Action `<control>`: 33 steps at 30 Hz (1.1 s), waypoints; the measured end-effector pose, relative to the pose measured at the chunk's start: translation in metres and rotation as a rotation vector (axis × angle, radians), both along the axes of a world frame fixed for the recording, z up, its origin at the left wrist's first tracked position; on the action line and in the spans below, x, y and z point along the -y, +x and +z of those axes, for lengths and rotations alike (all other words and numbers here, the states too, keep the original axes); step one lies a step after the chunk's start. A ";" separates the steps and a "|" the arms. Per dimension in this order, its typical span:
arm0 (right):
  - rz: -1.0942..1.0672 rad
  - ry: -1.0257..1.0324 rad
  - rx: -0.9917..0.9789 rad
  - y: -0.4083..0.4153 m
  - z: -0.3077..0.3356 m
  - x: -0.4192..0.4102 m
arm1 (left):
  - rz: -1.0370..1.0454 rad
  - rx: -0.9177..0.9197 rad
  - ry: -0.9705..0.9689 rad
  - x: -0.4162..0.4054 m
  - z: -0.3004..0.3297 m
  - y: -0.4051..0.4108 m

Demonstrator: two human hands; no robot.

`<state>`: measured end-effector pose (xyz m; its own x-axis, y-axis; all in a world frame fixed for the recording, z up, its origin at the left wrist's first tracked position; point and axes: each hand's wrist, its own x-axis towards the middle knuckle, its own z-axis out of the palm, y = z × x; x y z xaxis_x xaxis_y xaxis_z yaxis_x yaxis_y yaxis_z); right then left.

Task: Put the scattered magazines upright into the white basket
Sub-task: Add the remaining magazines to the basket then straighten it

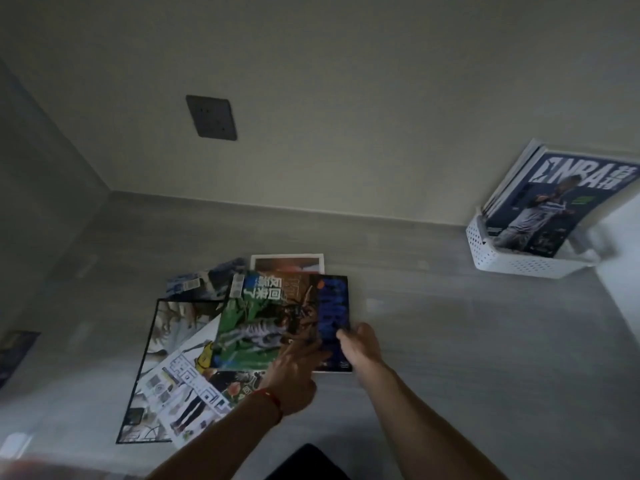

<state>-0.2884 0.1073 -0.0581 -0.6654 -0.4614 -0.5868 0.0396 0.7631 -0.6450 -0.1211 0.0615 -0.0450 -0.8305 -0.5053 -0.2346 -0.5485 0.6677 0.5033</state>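
Pinching the top magazine [277,317] edge, right hand [360,344] grip closed; left hand [294,372] flat on it.

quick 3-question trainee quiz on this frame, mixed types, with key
1. True or false: the white basket already holds magazines.
2. Which hand grips the right edge of the green-and-blue magazine? A) left hand B) right hand
3. Fill in: the left wrist wears a ___ string bracelet.

Key: 1 true, an NBA magazine leans in it; 2 B; 3 red.
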 end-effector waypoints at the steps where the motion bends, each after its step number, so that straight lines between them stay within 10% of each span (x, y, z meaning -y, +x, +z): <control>1: -0.009 0.003 -0.011 -0.008 -0.003 -0.005 | -0.035 -0.011 0.051 -0.002 0.000 -0.006; 8: -0.030 -0.167 -0.146 -0.054 0.003 -0.054 | 0.132 -0.280 0.123 0.031 0.024 -0.043; 14: -0.035 -0.483 0.028 -0.096 0.032 -0.102 | 0.163 -0.108 -0.089 0.061 0.049 -0.087; 20: 0.074 -0.544 0.105 -0.164 0.076 -0.137 | 0.123 -0.303 0.410 0.049 0.074 -0.146; 29: -0.240 -0.770 0.401 -0.266 0.076 -0.209 | 0.244 -0.654 0.513 -0.024 0.118 -0.237; 33: -0.192 -0.703 0.226 -0.291 0.075 -0.222 | 0.241 -0.784 0.698 -0.045 0.137 -0.282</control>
<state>-0.5793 0.3289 0.0166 -0.6703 -0.6653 -0.3288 0.3188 0.1420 -0.9371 -0.4033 0.1061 0.0921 -0.7710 -0.6365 0.0201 0.0142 0.0143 0.9998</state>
